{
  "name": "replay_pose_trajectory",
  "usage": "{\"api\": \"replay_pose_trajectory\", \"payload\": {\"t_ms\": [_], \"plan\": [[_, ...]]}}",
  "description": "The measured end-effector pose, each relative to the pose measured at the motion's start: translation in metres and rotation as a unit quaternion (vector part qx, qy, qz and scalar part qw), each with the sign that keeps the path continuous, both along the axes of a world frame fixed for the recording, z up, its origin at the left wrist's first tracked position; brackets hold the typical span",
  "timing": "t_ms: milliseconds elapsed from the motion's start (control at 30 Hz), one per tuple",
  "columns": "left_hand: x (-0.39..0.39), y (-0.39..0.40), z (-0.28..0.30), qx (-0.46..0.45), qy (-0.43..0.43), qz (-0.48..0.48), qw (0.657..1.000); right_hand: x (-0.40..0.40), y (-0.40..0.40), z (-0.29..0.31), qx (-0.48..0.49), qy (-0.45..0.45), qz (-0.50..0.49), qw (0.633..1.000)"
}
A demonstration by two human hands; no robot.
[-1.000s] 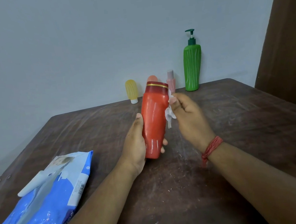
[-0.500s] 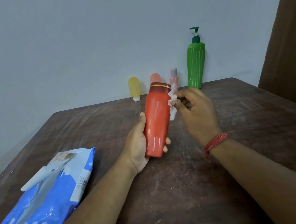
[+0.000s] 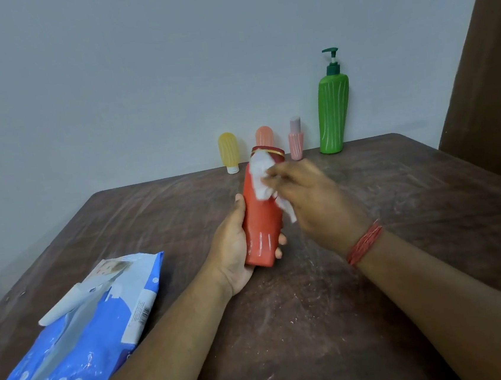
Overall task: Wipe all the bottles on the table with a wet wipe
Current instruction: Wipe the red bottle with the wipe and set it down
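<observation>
i see the red bottle [image 3: 263, 216] held up over the middle of the brown table [image 3: 361, 286], leaning a little away from me, its dark cap with a gold band at the top. my left hand [image 3: 234, 253] grips the lower part of the bottle: the thumb lies along its left side and the fingertips curl round and show at its right edge near the base. my right hand [image 3: 312, 202] comes in from the right of the bottle and pinches a crumpled white wipe [image 3: 262, 179] against the bottle's upper front, just under the cap; a loose end of the wipe hangs down to the right of the bottle. the right fingers are blurred, so i cannot tell exactly how they lie, only that they are bent round the wipe. a red thread band [image 3: 364, 242] sits on the right wrist.

behind the red bottle, along the far edge of the table by the grey wall, stand four more: a small yellow bottle [image 3: 228, 153] to its left, an orange bottle [image 3: 264, 135] directly behind and partly hidden by it, a small pink bottle [image 3: 296, 140] just to its right, and a tall green pump bottle [image 3: 333, 113] further right. all four are upright and apart from each other.

well to the left of the red bottle and nearer to me, a blue wipes pack [image 3: 82, 340] lies flat on the table with its white flap raised.
</observation>
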State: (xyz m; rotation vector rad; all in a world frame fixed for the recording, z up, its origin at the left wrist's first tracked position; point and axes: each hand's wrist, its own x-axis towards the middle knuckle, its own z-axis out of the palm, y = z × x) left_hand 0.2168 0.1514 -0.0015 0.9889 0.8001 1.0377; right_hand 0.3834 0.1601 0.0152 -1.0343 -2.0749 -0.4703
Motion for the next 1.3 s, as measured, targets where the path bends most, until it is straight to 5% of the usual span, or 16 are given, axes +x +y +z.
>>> {"api": "replay_pose_trajectory", "payload": {"t_ms": [67,200,367,567,733,800,933,1067,1167,1300], "plan": [[0.0,-0.001,0.0,0.001,0.014,-0.001,1.0,0.003,0.002,0.005,0.012,0.044,-0.029,0.999],[0.002,-0.002,0.001,0.014,0.012,-0.002,1.0,0.0,-0.006,0.0,0.033,-0.022,0.042,0.998],[0.001,-0.001,0.0,0.027,0.035,0.002,0.999,0.007,0.006,0.0,-0.015,0.068,-0.007,0.998],[-0.002,0.0,0.002,0.027,0.02,0.014,0.999,0.006,0.001,-0.001,-0.075,-0.007,0.041,0.996],[0.002,0.001,-0.002,0.051,0.058,0.003,0.997,0.011,-0.002,0.005,0.004,0.045,-0.047,0.998],[0.002,0.001,-0.001,0.052,0.053,0.003,0.997,0.01,-0.004,-0.001,0.019,0.012,-0.025,0.999],[0.001,0.002,-0.002,0.052,0.069,-0.001,0.996,0.01,0.006,0.001,0.029,0.08,-0.022,0.996],[0.001,0.002,-0.002,0.053,0.054,0.006,0.997,0.003,0.001,-0.002,0.034,0.016,0.038,0.999],[0.002,0.001,-0.003,0.069,0.093,0.004,0.993,0.007,0.005,0.004,0.063,0.086,0.001,0.994],[0.003,0.001,-0.005,0.096,0.122,0.012,0.988,-0.001,0.001,-0.002,0.07,-0.024,0.024,0.997]]}}
